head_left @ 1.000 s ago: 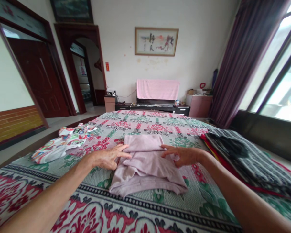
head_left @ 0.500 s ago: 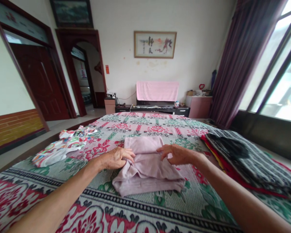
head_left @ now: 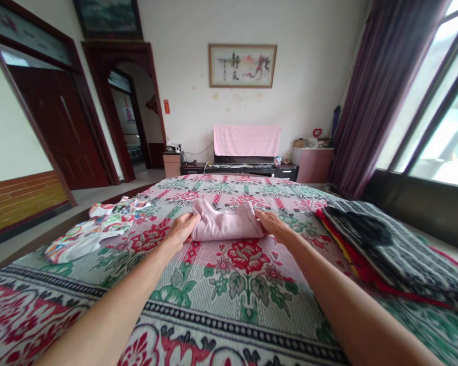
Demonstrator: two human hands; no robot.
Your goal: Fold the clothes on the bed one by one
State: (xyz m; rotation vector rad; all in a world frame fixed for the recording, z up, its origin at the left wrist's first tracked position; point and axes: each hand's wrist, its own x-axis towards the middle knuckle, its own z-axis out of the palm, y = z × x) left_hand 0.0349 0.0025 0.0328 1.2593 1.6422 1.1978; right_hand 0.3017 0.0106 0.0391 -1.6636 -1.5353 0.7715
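A pale pink folded garment (head_left: pixel 225 223) lies on the floral bedspread (head_left: pixel 232 284), a full arm's reach away from me. My left hand (head_left: pixel 181 229) grips its left end with the fingers tucked under the cloth. At the right end, my right hand (head_left: pixel 272 223) holds the garment in the same way. Both arms are stretched out across the bed.
A crumpled multicoloured cloth (head_left: pixel 95 229) lies at the left of the bed. A stack of dark striped and red folded textiles (head_left: pixel 381 244) sits at the right. Beyond the bed stand a low cabinet with a pink towel (head_left: pixel 247 140), a doorway at left and curtained windows at right.
The garment was folded over away from me into a smaller bundle. Both hands pushed it farther up the bed and now hold its two ends.
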